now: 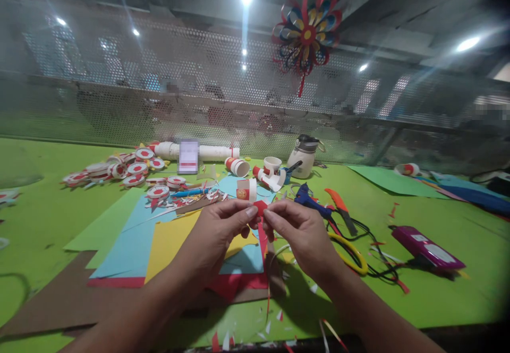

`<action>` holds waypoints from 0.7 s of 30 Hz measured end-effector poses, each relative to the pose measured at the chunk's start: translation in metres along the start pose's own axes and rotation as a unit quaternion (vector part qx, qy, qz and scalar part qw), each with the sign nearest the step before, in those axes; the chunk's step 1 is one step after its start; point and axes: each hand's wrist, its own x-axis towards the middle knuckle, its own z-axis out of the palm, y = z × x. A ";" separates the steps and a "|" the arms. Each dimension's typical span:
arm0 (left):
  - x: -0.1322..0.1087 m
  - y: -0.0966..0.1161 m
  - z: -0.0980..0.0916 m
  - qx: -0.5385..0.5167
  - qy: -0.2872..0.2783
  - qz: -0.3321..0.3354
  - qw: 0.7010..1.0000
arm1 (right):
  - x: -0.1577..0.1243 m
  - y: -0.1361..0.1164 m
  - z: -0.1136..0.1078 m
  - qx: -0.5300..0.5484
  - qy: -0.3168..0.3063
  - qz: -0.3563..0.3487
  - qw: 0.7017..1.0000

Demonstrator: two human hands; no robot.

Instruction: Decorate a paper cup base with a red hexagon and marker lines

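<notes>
A small red paper piece is pinched between both hands, above the stacked coloured sheets. My left hand grips its left side with thumb and fingertips. On its right side the thumb and fingers of my right hand are closed. Just behind the fingers stands a cut paper cup with a red and gold print. Under the hands lie yellow paper, light blue paper and a brown board. Part of the red piece is hidden by the fingertips.
Several red-and-white paper discs are heaped at left. A blue glue gun, scissors with yellow handles, an orange utility knife and a purple device with cables lie at right. A jug stands behind; paper scraps litter the front.
</notes>
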 end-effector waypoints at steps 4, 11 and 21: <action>0.000 -0.001 0.000 -0.011 0.000 -0.006 1.000 | -0.001 0.001 0.004 0.003 0.012 -0.004 1.000; 0.002 -0.003 -0.002 -0.001 0.025 -0.009 1.000 | -0.001 0.003 0.007 -0.002 0.012 0.005 1.000; -0.003 0.011 -0.003 -0.015 0.076 0.018 0.997 | -0.019 0.002 -0.091 -0.492 -0.117 0.053 0.861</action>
